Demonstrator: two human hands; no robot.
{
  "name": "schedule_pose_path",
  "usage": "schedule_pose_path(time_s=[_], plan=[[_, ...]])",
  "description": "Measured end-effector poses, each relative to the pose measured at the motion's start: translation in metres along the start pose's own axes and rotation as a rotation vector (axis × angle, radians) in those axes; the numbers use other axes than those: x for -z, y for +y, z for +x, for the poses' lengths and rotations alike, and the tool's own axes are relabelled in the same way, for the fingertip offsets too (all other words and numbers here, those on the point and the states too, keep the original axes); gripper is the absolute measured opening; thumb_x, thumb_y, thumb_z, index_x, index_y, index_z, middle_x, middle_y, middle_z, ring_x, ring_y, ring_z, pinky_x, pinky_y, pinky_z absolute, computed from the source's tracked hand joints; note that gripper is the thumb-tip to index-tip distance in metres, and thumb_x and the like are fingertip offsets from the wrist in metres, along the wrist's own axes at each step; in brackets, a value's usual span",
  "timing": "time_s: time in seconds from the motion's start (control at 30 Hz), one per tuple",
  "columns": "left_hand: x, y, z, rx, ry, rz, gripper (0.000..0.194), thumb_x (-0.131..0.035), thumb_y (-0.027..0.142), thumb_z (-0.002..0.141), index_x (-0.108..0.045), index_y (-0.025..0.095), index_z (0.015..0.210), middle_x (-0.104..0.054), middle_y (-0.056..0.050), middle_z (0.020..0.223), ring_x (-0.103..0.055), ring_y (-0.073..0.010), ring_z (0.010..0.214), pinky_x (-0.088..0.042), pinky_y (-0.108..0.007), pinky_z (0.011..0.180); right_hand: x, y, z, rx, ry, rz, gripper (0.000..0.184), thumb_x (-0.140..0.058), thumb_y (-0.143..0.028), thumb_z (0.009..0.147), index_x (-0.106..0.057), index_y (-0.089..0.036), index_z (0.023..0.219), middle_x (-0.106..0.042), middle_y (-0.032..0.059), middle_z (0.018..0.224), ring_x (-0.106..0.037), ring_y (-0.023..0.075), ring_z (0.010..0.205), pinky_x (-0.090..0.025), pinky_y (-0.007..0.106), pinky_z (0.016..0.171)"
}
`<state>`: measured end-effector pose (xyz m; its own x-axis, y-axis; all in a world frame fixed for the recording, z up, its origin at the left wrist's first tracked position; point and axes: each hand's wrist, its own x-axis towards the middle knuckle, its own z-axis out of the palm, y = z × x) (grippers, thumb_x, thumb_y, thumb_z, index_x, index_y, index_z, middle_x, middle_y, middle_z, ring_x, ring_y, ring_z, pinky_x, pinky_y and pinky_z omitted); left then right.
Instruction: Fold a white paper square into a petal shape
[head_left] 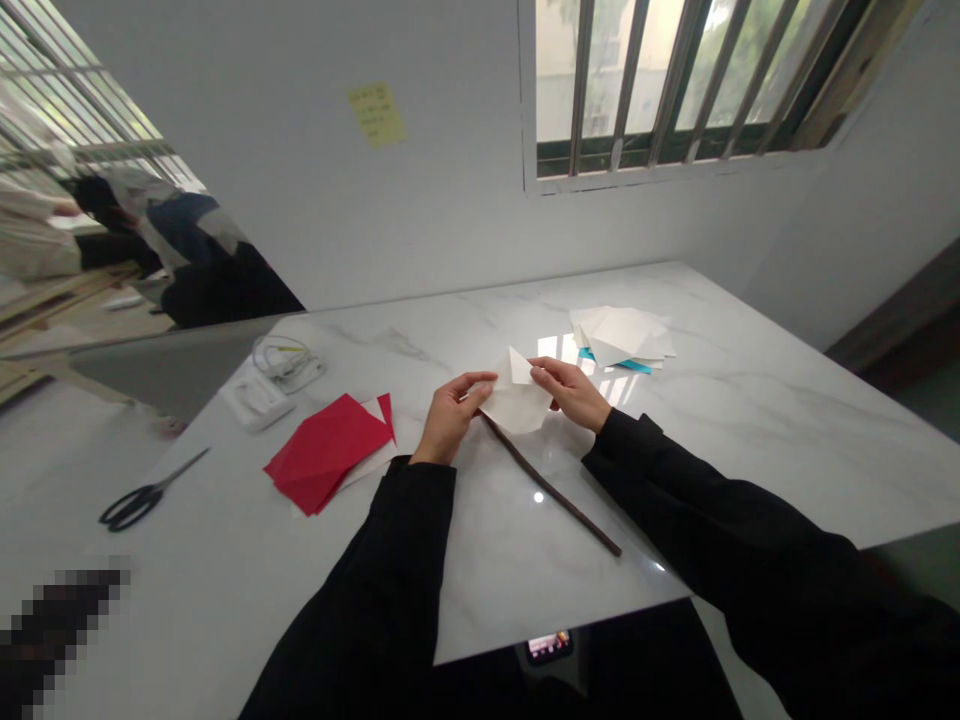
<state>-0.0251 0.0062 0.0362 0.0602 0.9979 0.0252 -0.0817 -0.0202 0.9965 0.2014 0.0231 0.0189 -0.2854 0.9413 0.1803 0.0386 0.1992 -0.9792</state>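
Note:
A sheet of white paper (517, 402), partly folded at its top, is held up between both hands over the table. My left hand (448, 412) pinches its left edge between thumb and fingers. On the other side, my right hand (571, 390) grips the upper right part, near the fold. Beneath the paper lies a thin dark brown stick (559, 495), slanting toward the front right; its far end is hidden behind the paper and my left hand.
Red paper sheets (330, 455) lie on the marble-patterned table (517, 610), left of my hands. Black-handled scissors (142, 500) and a white power strip (257, 400) with cable are farther left. White sheets (622, 335) over blue paper sit at the back right. A phone (550, 646) shows below the table edge.

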Motion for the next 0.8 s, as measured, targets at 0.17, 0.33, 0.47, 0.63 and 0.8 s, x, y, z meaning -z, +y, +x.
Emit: schedule_pose_path(time_s=[0.17, 0.33, 0.47, 0.63, 0.8], plan=[[0.003, -0.003, 0.001, 0.017, -0.043, -0.046, 0.044, -0.089, 0.030, 0.070, -0.083, 0.016, 0.112, -0.082, -0.008, 0.104, -0.071, -0.0201, 0.085, -0.055, -0.031, 0.078, 0.001, 0.005, 0.002, 0.021, 0.030, -0.040, 0.043, -0.076, -0.055, 0.087, -0.075, -0.016, 0.106, -0.071, 0.0021, 0.080, -0.054, 0.0121, 0.061, -0.039, 0.022, 0.048], [0.004, 0.002, 0.001, 0.002, -0.017, -0.165, 0.054, -0.085, 0.022, 0.069, -0.079, 0.018, 0.122, -0.080, -0.009, 0.118, -0.072, -0.0202, 0.090, -0.055, -0.029, 0.076, 0.003, 0.004, 0.003, -0.054, 0.080, 0.059, 0.047, -0.080, -0.050, 0.081, -0.073, -0.018, 0.115, -0.074, 0.0040, 0.086, -0.063, 0.0160, 0.065, -0.047, 0.024, 0.049], [0.007, 0.007, 0.001, 0.028, 0.020, -0.259, 0.065, -0.088, 0.019, 0.068, -0.073, 0.019, 0.131, -0.079, -0.009, 0.120, -0.072, -0.0191, 0.092, -0.056, -0.027, 0.076, 0.006, -0.001, 0.002, -0.102, 0.106, 0.157, 0.067, -0.084, -0.041, 0.078, -0.065, -0.022, 0.140, -0.074, 0.0042, 0.098, -0.071, 0.0181, 0.076, -0.056, 0.026, 0.057], [0.011, 0.006, 0.005, 0.127, 0.166, -0.306, 0.054, -0.090, 0.021, 0.068, -0.074, 0.015, 0.120, -0.078, -0.006, 0.093, -0.071, -0.0174, 0.078, -0.057, -0.026, 0.068, 0.005, -0.010, -0.003, -0.137, -0.042, 0.224, 0.099, -0.086, -0.035, 0.079, -0.041, -0.031, 0.167, -0.071, 0.0075, 0.125, -0.073, 0.0160, 0.083, -0.067, 0.030, 0.070], [0.012, 0.005, 0.007, 0.125, 0.221, -0.270, 0.048, -0.092, 0.024, 0.064, -0.077, 0.017, 0.108, -0.077, -0.004, 0.087, -0.069, -0.0168, 0.072, -0.054, -0.025, 0.063, 0.006, -0.011, -0.004, -0.044, -0.095, 0.235, 0.098, -0.074, -0.033, 0.089, -0.028, -0.043, 0.174, -0.066, 0.0066, 0.141, -0.069, 0.0121, 0.080, -0.068, 0.031, 0.076]])
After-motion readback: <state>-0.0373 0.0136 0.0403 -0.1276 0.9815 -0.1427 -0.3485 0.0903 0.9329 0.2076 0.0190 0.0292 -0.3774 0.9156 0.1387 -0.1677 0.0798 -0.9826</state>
